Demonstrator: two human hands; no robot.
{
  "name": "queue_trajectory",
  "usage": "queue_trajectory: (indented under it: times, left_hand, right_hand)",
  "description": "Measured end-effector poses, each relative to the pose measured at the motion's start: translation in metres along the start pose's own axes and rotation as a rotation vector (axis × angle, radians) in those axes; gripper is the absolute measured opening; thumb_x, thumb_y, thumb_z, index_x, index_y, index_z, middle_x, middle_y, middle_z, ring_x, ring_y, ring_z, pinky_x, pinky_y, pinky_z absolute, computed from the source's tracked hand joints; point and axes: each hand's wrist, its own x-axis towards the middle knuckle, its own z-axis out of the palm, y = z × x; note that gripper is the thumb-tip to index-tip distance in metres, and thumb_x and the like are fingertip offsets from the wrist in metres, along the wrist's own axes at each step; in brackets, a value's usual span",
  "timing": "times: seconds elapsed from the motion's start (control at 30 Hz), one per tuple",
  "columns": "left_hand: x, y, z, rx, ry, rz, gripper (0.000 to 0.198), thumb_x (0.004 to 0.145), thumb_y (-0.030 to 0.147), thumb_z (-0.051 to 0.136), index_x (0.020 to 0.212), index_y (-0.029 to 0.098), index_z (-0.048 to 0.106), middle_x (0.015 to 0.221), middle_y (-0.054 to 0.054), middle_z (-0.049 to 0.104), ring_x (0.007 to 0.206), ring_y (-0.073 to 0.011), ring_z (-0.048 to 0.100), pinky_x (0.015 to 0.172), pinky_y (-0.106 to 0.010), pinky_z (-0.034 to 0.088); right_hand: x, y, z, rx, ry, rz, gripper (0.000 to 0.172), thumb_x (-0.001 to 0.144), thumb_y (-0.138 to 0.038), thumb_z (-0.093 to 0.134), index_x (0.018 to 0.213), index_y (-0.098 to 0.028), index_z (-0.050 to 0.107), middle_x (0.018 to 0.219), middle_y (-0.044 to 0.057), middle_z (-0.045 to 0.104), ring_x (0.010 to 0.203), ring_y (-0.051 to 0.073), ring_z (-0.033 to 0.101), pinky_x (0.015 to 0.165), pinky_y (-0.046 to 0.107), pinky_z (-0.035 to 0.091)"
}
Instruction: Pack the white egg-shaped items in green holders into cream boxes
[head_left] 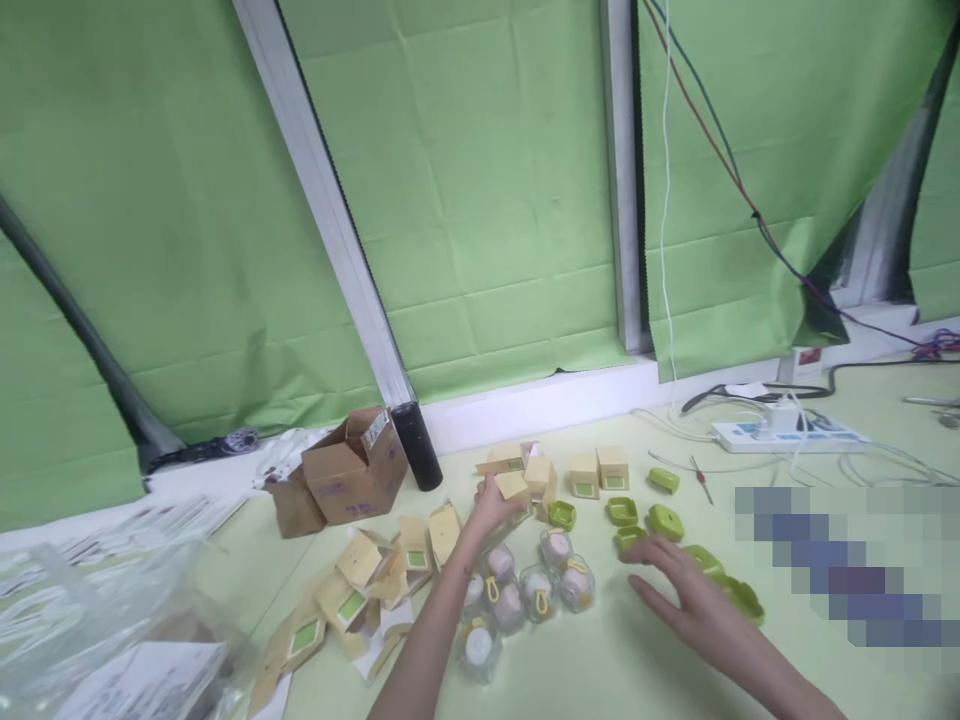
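Observation:
My left hand [491, 505] is closed on a small cream box [513, 487] near the middle of the table. Below it stand several clear containers [540, 592] with pink or white contents and yellow loops. My right hand [671, 580], thumb and fingers apart, hovers beside several green trays [664, 521] and holds nothing. A small green tray [562, 515] lies just right of my left hand. More cream boxes [613, 468] stand behind, towards the wall.
Opened cream boxes [360, 560] are piled on the left. Behind them are a brown carton [356, 475] and a black cylinder [418, 446]. A power strip [787, 436] with cables lies at the back right. Plastic bags [97, 620] cover the left corner.

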Motion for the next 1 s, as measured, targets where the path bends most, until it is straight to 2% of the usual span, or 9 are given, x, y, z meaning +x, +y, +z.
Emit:
queue_trajectory:
  times: [0.1,0.2,0.3,0.4,0.5,0.6,0.7,0.87,1.0]
  left_hand:
    - [-0.031,0.010,-0.002,0.188,0.010,0.052,0.035,0.070,0.025,0.067,0.103,0.017,0.057,0.115,-0.009,0.055,0.119,-0.0312,0.039,0.102,-0.053,0.022]
    - [-0.078,0.021,-0.002,0.287,-0.040,0.121,0.018,0.069,0.027,0.066,0.086,0.023,0.061,0.111,-0.004,0.058,0.123,-0.0304,0.034,0.106,-0.050,0.012]
    - [-0.127,0.020,0.008,0.337,-0.054,0.138,0.018,0.074,0.028,0.058,0.092,0.027,0.062,0.120,-0.004,0.056,0.125,-0.0303,0.033,0.104,-0.050,0.014]
    - [-0.158,0.012,0.032,0.274,-0.012,0.105,0.046,0.071,0.033,0.062,0.114,0.023,0.055,0.131,-0.010,0.050,0.127,-0.0335,0.031,0.104,-0.050,0.019]
    - [-0.167,0.013,0.055,0.171,-0.038,0.083,0.068,0.062,0.030,0.068,0.125,0.016,0.047,0.130,-0.015,0.049,0.124,-0.0352,0.035,0.104,-0.048,0.025]
    - [-0.164,0.024,0.067,0.137,-0.109,0.119,0.063,0.063,0.023,0.061,0.125,0.019,0.049,0.113,-0.012,0.059,0.108,-0.0317,0.049,0.095,-0.045,0.037]
    - [-0.160,0.034,0.067,0.178,-0.073,0.201,0.067,0.059,0.019,0.058,0.125,0.021,0.050,0.110,-0.011,0.061,0.102,-0.0322,0.051,0.092,-0.046,0.039]
    - [-0.161,0.031,0.063,0.135,0.022,0.228,0.068,0.061,0.019,0.054,0.129,0.019,0.043,0.120,-0.013,0.057,0.111,-0.0333,0.048,0.097,-0.046,0.036]
    - [-0.161,0.020,0.070,-0.047,0.083,0.160,0.065,0.066,0.021,0.050,0.129,0.018,0.036,0.124,-0.014,0.050,0.116,-0.0291,0.047,0.097,-0.041,0.039]
  right_hand:
    - [0.023,-0.020,0.018,0.041,-0.135,-0.052,0.030,0.081,-0.028,0.053,0.110,-0.025,0.057,0.118,0.008,0.057,0.111,0.027,0.052,0.092,0.042,0.041]
    - [0.035,-0.027,0.038,0.101,-0.177,-0.016,0.035,0.068,-0.023,0.062,0.103,-0.020,0.060,0.112,0.011,0.059,0.107,0.032,0.051,0.091,0.045,0.038]
    - [0.029,-0.023,0.044,0.193,-0.165,0.070,0.027,0.068,-0.022,0.060,0.094,-0.019,0.059,0.093,0.008,0.060,0.091,0.029,0.054,0.082,0.043,0.040]
    - [0.013,-0.020,0.038,0.442,-0.210,0.196,0.030,0.077,-0.029,0.052,0.106,-0.022,0.053,0.079,0.001,0.058,0.076,0.022,0.056,0.072,0.036,0.044]
    - [-0.001,-0.027,0.035,0.750,-0.285,0.308,0.028,0.087,-0.036,0.034,0.097,-0.021,0.055,0.076,0.000,0.061,0.073,0.019,0.060,0.069,0.032,0.047]
    - [-0.006,-0.036,0.039,1.003,-0.340,0.375,0.045,0.089,-0.046,0.024,0.086,-0.017,0.058,0.083,0.006,0.065,0.079,0.020,0.063,0.072,0.031,0.048]
    - [-0.005,-0.040,0.042,1.159,-0.396,0.429,0.057,0.087,-0.056,0.024,0.078,-0.015,0.061,0.073,0.008,0.067,0.073,0.022,0.065,0.071,0.034,0.049]
    - [-0.005,-0.036,0.047,1.127,-0.346,0.455,0.044,0.086,-0.050,0.036,0.076,-0.015,0.061,0.072,0.007,0.067,0.072,0.019,0.065,0.071,0.032,0.050]
    - [-0.001,-0.026,0.042,0.909,-0.229,0.467,0.037,0.088,-0.044,0.032,0.080,-0.018,0.057,0.072,0.003,0.063,0.064,0.017,0.061,0.062,0.029,0.049]
